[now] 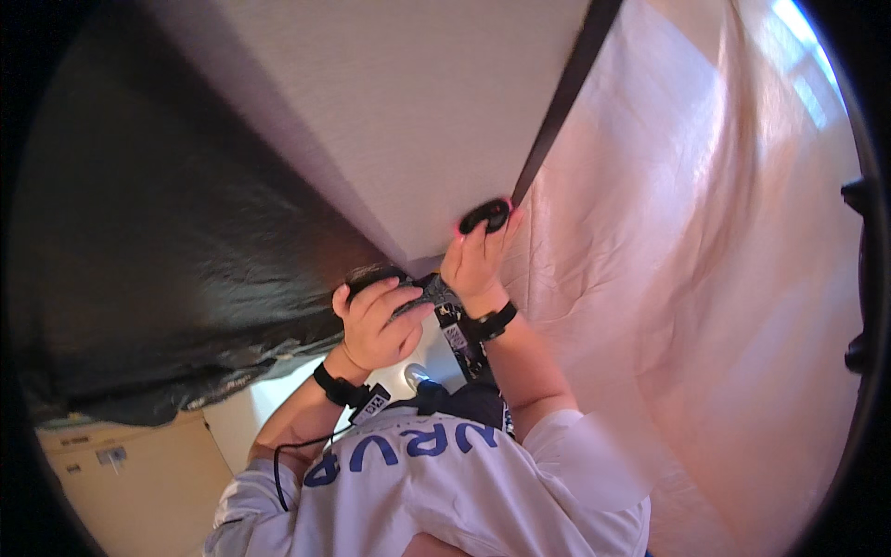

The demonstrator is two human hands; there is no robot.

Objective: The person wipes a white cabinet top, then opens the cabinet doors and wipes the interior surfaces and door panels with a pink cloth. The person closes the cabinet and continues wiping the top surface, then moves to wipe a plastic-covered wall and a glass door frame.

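My right hand point(477, 268) has its fingers on a black oval object point(486, 217) with a pink rim. It is blurred, so its exact kind is unclear. A dark strip point(567, 104) along the right edge of a pale grey panel point(418, 104) runs down to that object. Lower and to the left, my left hand point(383, 320) spreads its fingers over a dark rounded thing point(369, 273) at the panel's lower corner. Whether it grips this thing or only touches it cannot be made out. Black sheeting point(181, 230) lies beside this hand.
A wrinkled, shiny pale sheet point(626, 278) spreads along the right side. Black bands circle both wrists, and a black cable point(277, 466) hangs by my left arm. A beige cabinet point(139, 487) stands at lower left. A shoe point(416, 374) shows below on the pale floor.
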